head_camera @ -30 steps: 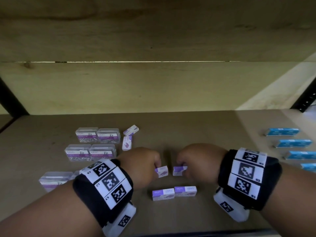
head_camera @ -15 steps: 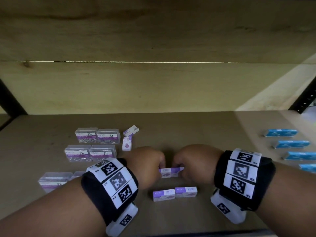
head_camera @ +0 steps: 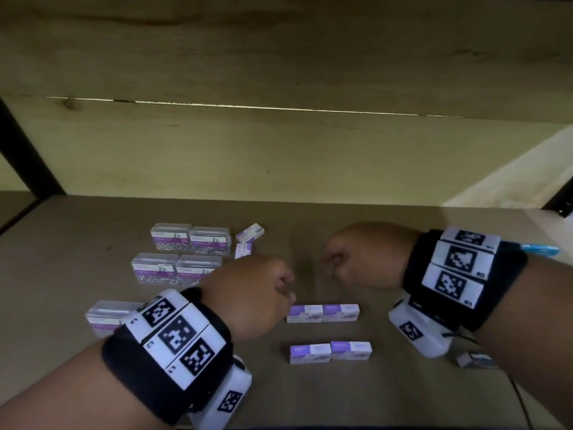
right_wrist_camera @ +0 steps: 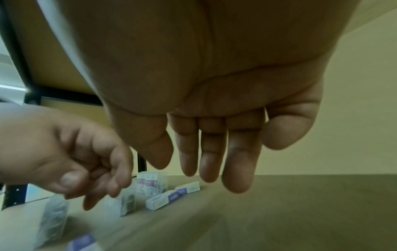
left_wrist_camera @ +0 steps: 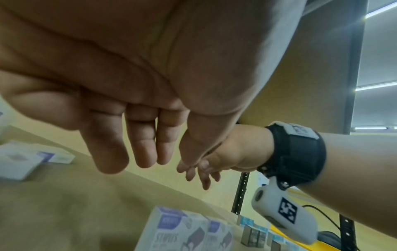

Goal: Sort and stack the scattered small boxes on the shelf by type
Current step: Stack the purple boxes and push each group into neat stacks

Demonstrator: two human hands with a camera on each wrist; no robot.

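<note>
Two purple-and-white staple boxes [head_camera: 322, 313] lie end to end on the shelf board [head_camera: 341, 225], and a second such pair [head_camera: 330, 352] lies just in front of them. My left hand [head_camera: 288, 291] hovers at the left end of the far pair with fingers relaxed, holding nothing. My right hand [head_camera: 330, 259] hangs above and behind that pair, fingers loose and empty. Two more staple boxes [head_camera: 249, 235] lie loose behind the left hand. Several clear paper clip boxes [head_camera: 173, 240] stand in rows on the left. The wrist views show the left hand's fingers [left_wrist_camera: 139, 152] and the right hand's fingers [right_wrist_camera: 211, 161] hanging straight.
Blue boxes [head_camera: 541, 250] lie at the right, mostly hidden by my right forearm. A small grey box [head_camera: 473, 360] sits near the front right edge. Black shelf posts [head_camera: 28, 156] stand at both sides, and the upper shelf board hangs low overhead.
Both hands pinched one staple box each, brought them together end to end, and have let go. The right hand has lifted back and to the right; the left hand has drawn slightly left.
</note>
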